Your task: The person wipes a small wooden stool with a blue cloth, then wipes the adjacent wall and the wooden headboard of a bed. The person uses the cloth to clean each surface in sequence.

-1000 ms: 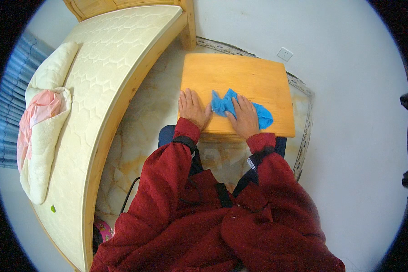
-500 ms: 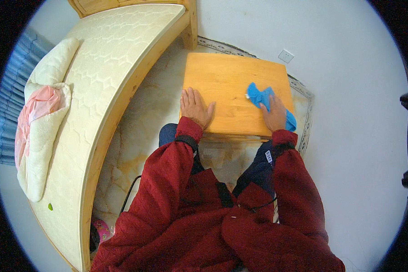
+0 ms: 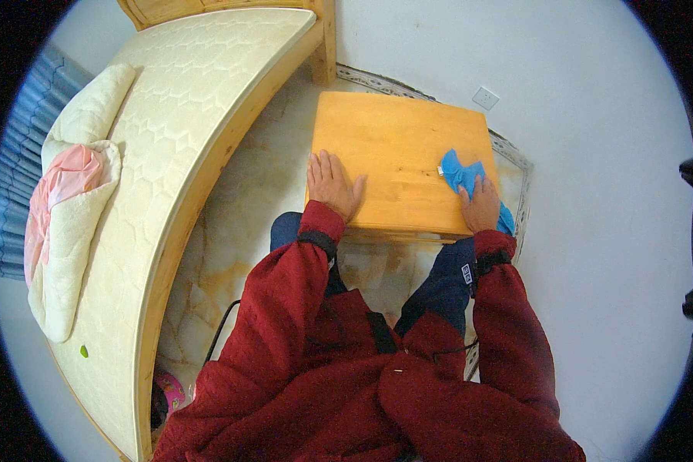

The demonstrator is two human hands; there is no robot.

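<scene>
Your left hand (image 3: 335, 189) is flat, fingers extended, gripping nothing, at 8 o'clock on the wooden tabletop (image 3: 393, 138); likely braced there to steady it and take your lean. Your right hand (image 3: 481, 206) lies palm down over the blue cloth (image 3: 459, 175) at about 4 o'clock, near the edge; fingers look mostly extended, can't tell if they pinch fabric. Pressing from above probably keeps the cloth against the wood; part bunches out past the fingertips, part sticks out beside your wrist toward 5 o'clock. Counts: two hands, one cloth, one tabletop, two dark wrist straps (image 3: 316, 240), one each side. Also one wall socket (image 3: 485, 98) at 2 o'clock, one mattress (image 3: 208, 77) at 10, one pink cloth (image 3: 71, 171) on it at 9.
</scene>
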